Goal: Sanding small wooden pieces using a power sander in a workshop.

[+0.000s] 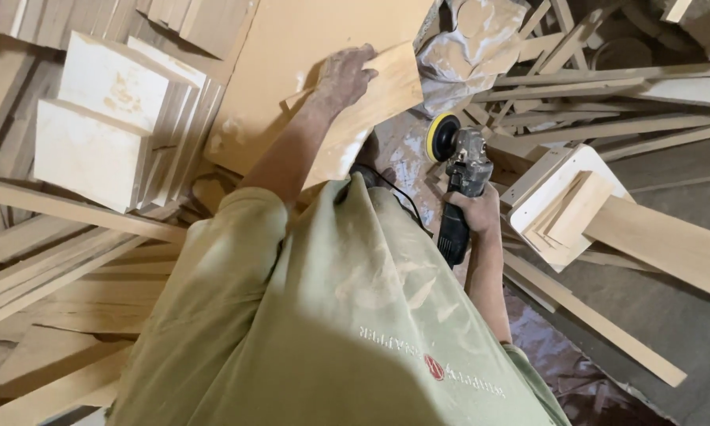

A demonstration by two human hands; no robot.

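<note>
Head view, looking down over a dusty pale green shirt (347, 315). Left hand (343, 75) is stretched forward, fingers closed over the upper edge of a flat wood piece (378, 106), which it holds tilted, near end toward the body, over a large tan board (307, 47). Right hand (475, 211) is wrapped tight around the black body of an angle grinder (457, 189); its yellow-backed sanding disc (441, 136) points forward and sits just beside the right edge of the wood piece, apparently not touching it, though contact cannot be ruled out from this angle. Whether the disc is spinning cannot be told. A black cord (406, 201) runs from the tool back toward the shirt. Surroundings: a stack of pale square panels (102, 126) stands on edge to the left; loose wood strips (607, 126) lie scattered to the right; a small built-up block of stepped boards (564, 205) rests on a long plank (670, 244) just right of the grinder hand. Crumpled plastic sheeting (473, 47), coated in dust, lies beyond the disc. Judgement: the step in hand looks like sanding of the held piece, with tool and work presented to each other but not yet clearly engaged. The next move would call for a firm left-hand hold so the piece does not kick, the disc laid shallow against face or edge, and fingers kept well away from the disc's rim.
</note>
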